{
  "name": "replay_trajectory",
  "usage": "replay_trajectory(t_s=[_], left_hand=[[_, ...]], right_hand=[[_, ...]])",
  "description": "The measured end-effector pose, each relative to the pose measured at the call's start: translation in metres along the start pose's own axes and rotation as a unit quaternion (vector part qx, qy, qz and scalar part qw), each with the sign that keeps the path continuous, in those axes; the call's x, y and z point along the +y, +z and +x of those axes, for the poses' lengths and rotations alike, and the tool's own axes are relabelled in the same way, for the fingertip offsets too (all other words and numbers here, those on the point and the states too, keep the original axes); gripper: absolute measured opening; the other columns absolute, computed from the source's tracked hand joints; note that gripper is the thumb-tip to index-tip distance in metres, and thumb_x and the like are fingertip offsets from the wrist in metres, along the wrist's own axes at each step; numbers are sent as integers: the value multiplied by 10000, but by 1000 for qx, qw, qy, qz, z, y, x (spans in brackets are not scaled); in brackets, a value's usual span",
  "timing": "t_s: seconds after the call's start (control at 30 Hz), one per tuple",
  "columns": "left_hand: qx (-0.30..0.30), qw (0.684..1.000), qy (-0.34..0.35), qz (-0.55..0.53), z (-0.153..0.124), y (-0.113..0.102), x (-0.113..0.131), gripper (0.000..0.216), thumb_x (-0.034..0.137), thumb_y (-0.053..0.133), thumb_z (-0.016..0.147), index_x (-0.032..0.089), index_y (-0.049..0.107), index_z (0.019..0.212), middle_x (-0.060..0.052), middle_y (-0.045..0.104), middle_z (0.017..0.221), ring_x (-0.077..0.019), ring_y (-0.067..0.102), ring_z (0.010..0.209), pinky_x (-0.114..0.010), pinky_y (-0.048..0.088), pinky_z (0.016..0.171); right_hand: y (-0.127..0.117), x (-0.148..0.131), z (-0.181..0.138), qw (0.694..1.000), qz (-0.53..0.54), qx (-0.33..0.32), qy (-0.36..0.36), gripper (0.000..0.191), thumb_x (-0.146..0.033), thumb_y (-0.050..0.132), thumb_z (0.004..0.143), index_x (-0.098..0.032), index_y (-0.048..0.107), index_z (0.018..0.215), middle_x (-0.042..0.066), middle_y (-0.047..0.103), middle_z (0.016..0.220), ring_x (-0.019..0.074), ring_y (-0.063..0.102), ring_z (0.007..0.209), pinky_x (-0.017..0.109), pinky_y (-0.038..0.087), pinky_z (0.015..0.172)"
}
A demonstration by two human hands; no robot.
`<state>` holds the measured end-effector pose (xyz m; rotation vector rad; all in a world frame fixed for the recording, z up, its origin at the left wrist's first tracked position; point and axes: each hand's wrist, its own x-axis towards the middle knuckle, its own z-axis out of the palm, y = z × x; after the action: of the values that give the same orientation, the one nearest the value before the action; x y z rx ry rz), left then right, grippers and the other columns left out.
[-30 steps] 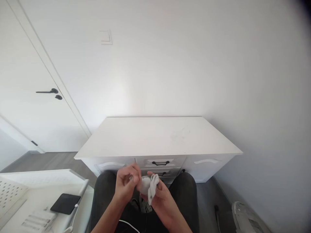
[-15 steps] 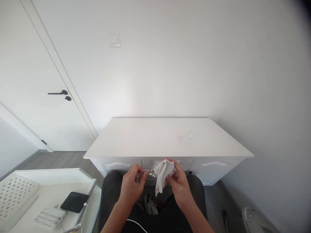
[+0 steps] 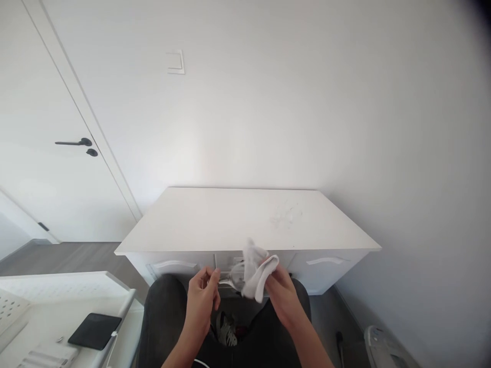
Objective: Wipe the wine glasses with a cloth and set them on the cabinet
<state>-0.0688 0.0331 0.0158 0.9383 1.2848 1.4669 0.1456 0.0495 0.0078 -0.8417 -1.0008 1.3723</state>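
In front of the cabinet edge, my left hand (image 3: 202, 296) pinches one side of a pair of eyeglasses (image 3: 237, 276); a clear rounded lens shows to the right of my fingertips. My right hand (image 3: 282, 294) grips a crumpled white cloth (image 3: 255, 273), which is slightly blurred. The cloth lies against the right part of the eyeglasses and hides some of it. Both hands are above my lap, close together.
A white cabinet (image 3: 230, 220) with drawers stands against the wall, its top marked with grey smudges (image 3: 287, 214). At lower left, a white cart (image 3: 46, 301) holds a black tablet-like device (image 3: 95, 330) with a cable. A pale appliance (image 3: 383, 347) sits at lower right.
My left hand has shifted slightly left, and more of the lens shows between my hands. The cloth has changed shape, its top now folded upward. The whole view has shifted a little.
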Motion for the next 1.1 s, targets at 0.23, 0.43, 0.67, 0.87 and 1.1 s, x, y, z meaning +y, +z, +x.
replay_trajectory(t_s=[0.23,0.43,0.67,0.87,1.1], left_hand=[[-156,981,0,116,13,14,13,428,504,681,874,230,439,651,95,397,568,-54,306,307,-214,177,321],[-127,974,27,187,10,22,8,249,379,687,781,204,586,636,-10,614,651,-204,606,704,-273,468,617],[-73,970,32,230,5,11,6,356,524,674,821,204,661,665,-14,647,644,-223,600,672,-302,472,613],[-27,958,143,249,-7,-13,6,356,489,560,970,217,603,745,-8,586,681,-189,545,656,-282,434,629],[-188,904,243,297,-1,-35,17,298,305,488,1042,210,550,766,11,554,692,-147,523,640,-242,396,620]], right_hand=[[-5,-23,-15,987,-100,-116,48,740,-284,835,804,-325,538,1480,62,720,1227,261,679,1051,365,522,929],[-3,-21,-24,965,-168,-196,-49,306,-280,699,908,-272,768,1206,81,760,1220,273,711,1088,353,518,948],[5,-12,-27,907,-113,-360,-188,140,-292,716,944,-316,854,939,70,821,1016,305,700,1143,466,468,1048],[31,-1,-21,990,-31,-130,42,234,-208,765,795,-257,811,1019,34,776,992,203,683,871,280,497,785],[30,12,-19,986,-21,-110,127,163,-192,738,737,-188,781,894,26,719,826,170,607,731,256,443,696]])
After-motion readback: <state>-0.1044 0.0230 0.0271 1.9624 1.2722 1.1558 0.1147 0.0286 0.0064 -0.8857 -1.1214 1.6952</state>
